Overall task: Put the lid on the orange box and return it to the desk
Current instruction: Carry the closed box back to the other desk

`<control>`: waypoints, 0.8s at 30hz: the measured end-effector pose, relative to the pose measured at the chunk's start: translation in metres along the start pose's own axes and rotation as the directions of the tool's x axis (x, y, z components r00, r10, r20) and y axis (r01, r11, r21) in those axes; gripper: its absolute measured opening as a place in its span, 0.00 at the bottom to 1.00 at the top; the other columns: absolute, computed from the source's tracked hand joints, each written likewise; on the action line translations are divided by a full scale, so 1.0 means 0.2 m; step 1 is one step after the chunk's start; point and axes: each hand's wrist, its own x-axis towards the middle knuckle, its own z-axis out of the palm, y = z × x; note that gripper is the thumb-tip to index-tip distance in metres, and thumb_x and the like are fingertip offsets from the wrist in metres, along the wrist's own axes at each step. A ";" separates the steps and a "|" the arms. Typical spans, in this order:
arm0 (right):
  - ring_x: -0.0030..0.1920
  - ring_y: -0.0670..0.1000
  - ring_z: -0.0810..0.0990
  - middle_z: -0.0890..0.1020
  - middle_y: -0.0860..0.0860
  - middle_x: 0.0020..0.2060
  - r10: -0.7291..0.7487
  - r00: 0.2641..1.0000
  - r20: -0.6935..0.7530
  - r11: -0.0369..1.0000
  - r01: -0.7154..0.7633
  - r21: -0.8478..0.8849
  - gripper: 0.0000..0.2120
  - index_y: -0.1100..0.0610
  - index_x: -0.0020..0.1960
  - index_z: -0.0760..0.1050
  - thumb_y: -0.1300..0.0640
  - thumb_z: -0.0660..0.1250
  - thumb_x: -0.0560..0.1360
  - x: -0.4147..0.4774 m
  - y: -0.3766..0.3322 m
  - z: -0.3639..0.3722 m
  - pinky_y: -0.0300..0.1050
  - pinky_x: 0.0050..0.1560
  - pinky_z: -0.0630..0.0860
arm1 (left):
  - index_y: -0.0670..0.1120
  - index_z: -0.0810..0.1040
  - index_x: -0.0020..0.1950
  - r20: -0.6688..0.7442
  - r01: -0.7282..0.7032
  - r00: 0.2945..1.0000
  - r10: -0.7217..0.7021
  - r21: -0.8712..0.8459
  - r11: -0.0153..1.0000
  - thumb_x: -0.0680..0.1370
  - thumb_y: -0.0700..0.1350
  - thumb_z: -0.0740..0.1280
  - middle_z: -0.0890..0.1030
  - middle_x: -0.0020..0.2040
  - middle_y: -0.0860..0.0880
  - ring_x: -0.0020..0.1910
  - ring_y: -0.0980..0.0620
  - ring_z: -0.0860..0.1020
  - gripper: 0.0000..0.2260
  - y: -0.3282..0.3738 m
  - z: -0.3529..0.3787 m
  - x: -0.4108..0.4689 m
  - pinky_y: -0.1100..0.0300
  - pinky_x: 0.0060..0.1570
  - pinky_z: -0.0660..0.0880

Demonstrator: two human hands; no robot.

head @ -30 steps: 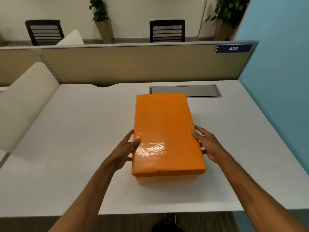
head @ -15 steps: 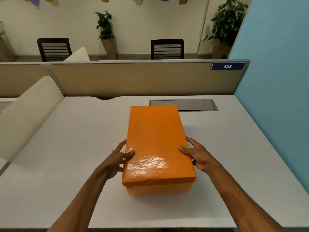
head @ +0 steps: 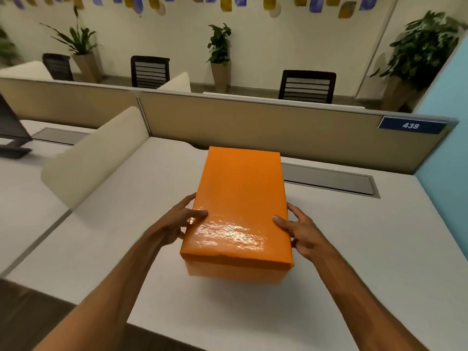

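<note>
A beige partition (head: 266, 122) runs along the far edge of the white desk (head: 367, 249), carrying a blue plate numbered 438 (head: 410, 125) near its right end, and a grey cable hatch (head: 329, 179) is set flush into the desk just in front of it, partly hidden behind the far right corner of the box. A rounded cream divider (head: 96, 155) stands along the desk's left edge, and beyond it on the neighbouring desk sits a dark monitor base (head: 12, 140). Past the partition are black slatted chairs (head: 307, 86) and potted plants (head: 219, 54) against a pale wall; a light blue wall (head: 445, 153) closes the right side. Nothing stands between the person and the box. The orange box (head: 235, 268) is near the middle of the desk, towards its near edge, long side pointing away, with the lid (head: 240, 198) seated over it (a paler strip of the box shows below the lid's near rim). The lid is glossy, with wrinkled highlights near its close end. Whether the box rests on the desk or is held just above it cannot be told. The left hand (head: 177, 221) grips the left side, thumb lying on the lid's top; the right hand (head: 301, 229) grips the right side likewise, fingers down the wall.
</note>
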 end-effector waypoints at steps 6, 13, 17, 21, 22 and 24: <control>0.53 0.58 0.82 0.80 0.50 0.57 0.012 0.999 0.052 1.000 -0.012 0.010 0.46 0.43 0.75 0.63 0.50 0.79 0.61 0.15 -0.06 0.23 0.55 0.39 0.81 | 0.62 0.59 0.76 -0.039 -0.020 0.999 0.020 0.002 1.000 0.75 0.52 0.71 0.72 0.71 0.46 0.63 0.37 0.75 0.33 0.03 -0.24 0.02 0.34 0.60 0.74; 0.54 0.58 0.82 0.79 0.52 0.62 0.005 0.998 0.066 1.000 -0.006 0.026 0.45 0.43 0.76 0.62 0.50 0.78 0.63 0.33 -0.08 0.60 0.55 0.41 0.82 | 0.61 0.59 0.77 -0.052 -0.032 0.998 0.031 -0.012 0.999 0.74 0.52 0.73 0.73 0.70 0.46 0.62 0.37 0.76 0.36 0.03 -0.62 0.12 0.34 0.60 0.74; 0.55 0.58 0.83 0.82 0.49 0.58 -0.023 0.998 0.059 0.999 0.020 0.038 0.45 0.42 0.76 0.61 0.49 0.78 0.64 0.45 -0.05 0.90 0.57 0.46 0.81 | 0.62 0.59 0.77 -0.061 -0.046 0.997 0.044 -0.032 0.998 0.74 0.49 0.74 0.76 0.68 0.46 0.60 0.41 0.78 0.36 0.02 -0.93 0.22 0.37 0.60 0.74; 0.56 0.58 0.83 0.83 0.48 0.57 -0.037 0.999 0.018 0.998 0.036 0.046 0.45 0.42 0.76 0.61 0.48 0.78 0.64 0.60 -0.03 1.20 0.61 0.51 0.81 | 0.62 0.60 0.77 -0.034 -0.053 0.998 0.052 -0.018 0.998 0.74 0.47 0.74 0.80 0.61 0.48 0.56 0.45 0.80 0.36 0.03 -1.26 0.37 0.40 0.56 0.75; 0.55 0.58 0.83 0.83 0.48 0.56 -0.037 0.999 0.009 0.998 0.036 0.046 0.45 0.42 0.76 0.61 0.47 0.78 0.63 0.63 -0.04 1.27 0.60 0.50 0.81 | 0.62 0.60 0.77 -0.022 -0.054 0.998 0.054 -0.012 0.998 0.74 0.47 0.74 0.80 0.59 0.49 0.55 0.46 0.80 0.36 0.04 -1.34 0.41 0.41 0.55 0.75; 0.53 0.57 0.85 0.86 0.46 0.51 -0.037 0.999 -0.016 0.999 0.037 0.036 0.46 0.41 0.76 0.62 0.47 0.79 0.62 0.70 -0.05 1.40 0.58 0.46 0.82 | 0.61 0.60 0.77 0.003 -0.054 0.999 0.054 0.014 0.998 0.74 0.47 0.74 0.80 0.58 0.51 0.54 0.47 0.80 0.37 0.06 -1.48 0.48 0.42 0.53 0.75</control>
